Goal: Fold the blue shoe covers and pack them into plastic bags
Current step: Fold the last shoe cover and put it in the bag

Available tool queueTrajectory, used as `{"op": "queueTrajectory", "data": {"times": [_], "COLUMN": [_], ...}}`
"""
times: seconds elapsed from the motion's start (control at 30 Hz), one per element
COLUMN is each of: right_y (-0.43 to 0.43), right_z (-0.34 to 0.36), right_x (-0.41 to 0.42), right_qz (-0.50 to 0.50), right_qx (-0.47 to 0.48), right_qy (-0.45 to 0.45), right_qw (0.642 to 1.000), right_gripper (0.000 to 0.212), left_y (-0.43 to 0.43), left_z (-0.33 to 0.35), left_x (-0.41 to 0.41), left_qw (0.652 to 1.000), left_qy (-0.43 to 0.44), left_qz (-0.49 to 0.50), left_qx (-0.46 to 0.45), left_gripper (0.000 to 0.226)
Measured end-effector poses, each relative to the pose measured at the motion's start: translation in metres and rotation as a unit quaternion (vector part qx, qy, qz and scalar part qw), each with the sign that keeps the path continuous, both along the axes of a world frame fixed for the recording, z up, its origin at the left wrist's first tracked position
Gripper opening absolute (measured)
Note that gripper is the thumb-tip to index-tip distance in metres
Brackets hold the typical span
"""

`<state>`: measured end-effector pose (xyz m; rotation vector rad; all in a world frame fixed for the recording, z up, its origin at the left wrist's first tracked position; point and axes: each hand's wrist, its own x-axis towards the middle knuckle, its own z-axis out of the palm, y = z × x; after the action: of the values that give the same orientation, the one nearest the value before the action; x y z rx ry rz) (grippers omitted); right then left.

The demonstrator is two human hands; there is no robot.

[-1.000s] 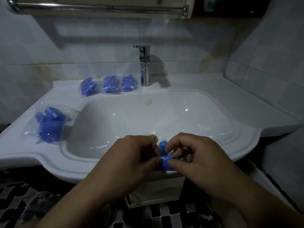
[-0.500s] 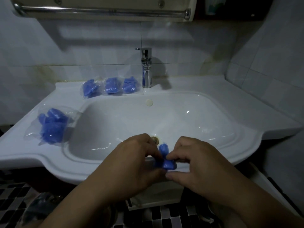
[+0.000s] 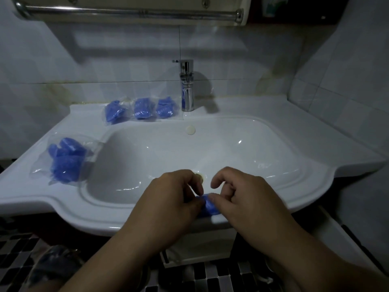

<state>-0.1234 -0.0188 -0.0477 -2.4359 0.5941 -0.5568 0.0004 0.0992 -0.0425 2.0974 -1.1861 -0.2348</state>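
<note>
Pinching a small folded blue shoe cover (image 3: 207, 205) between them, the left hand (image 3: 168, 199) and right hand (image 3: 244, 197) hold it over the sink's (image 3: 294, 199) front edge. Three packed bags (image 3: 143, 109) line the back edge; a fuller bag (image 3: 65, 160) lies at the left edge.

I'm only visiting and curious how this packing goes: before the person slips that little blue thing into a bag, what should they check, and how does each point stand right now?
1. Shoe cover held by both hands: ok, the left hand and right hand pinch it over the sink's front rim.
2. Folded small enough: cannot tell, the fingers hide most of it.
3. Empty bag within reach: cannot tell, none shows.
4. Finished packs out of the way: ok, three small packs lie beside the tap.
5. Large bag of covers steady on the left rim: ok.
</note>
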Motion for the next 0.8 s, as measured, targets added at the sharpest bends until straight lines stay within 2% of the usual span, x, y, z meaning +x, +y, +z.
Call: {"op": "queueTrajectory", "data": {"times": [0.13, 0.2, 0.33, 0.47, 0.53, 0.6, 0.73, 0.8], "right_y": [0.000, -0.005, -0.013, -0.011, -0.009, -0.007, -0.002, 0.001], "right_z": [-0.005, -0.005, 0.001, -0.001, -0.003, -0.001, 0.005, 0.007], "right_x": [0.002, -0.002, -0.010, -0.002, 0.003, 0.007, 0.016, 0.025], "right_qz": [0.010, 0.038, 0.109, 0.086, 0.069, 0.056, 0.043, 0.038], "right_qx": [-0.061, -0.056, -0.065, -0.075, -0.080, -0.052, 0.048, 0.102], "right_qy": [-0.009, 0.003, 0.074, 0.049, 0.044, 0.035, -0.023, -0.055], "right_qw": [0.998, 0.998, 0.989, 0.992, 0.993, 0.996, 0.998, 0.993], "right_gripper": [0.008, 0.007, 0.025, 0.014, 0.014, 0.013, 0.003, 0.012], "left_y": [-0.004, -0.004, -0.003, 0.006, 0.010, 0.010, 0.006, 0.008], "left_z": [0.000, 0.001, 0.003, 0.004, 0.004, 0.003, 0.003, 0.005], "left_x": [-0.004, -0.004, -0.001, 0.006, 0.010, 0.012, 0.015, 0.021], "left_qw": [0.999, 0.999, 0.998, 0.995, 0.992, 0.992, 0.997, 0.999], "left_qy": [-0.025, -0.031, -0.056, -0.082, -0.097, -0.104, -0.077, -0.035], "left_qz": [0.036, 0.035, 0.023, -0.028, -0.054, -0.045, -0.005, 0.001], "left_qx": [0.002, 0.022, 0.034, 0.047, 0.061, 0.051, -0.003, -0.030], "left_gripper": [0.013, 0.010, 0.007, 0.013, 0.025, 0.029, 0.008, 0.013]}}
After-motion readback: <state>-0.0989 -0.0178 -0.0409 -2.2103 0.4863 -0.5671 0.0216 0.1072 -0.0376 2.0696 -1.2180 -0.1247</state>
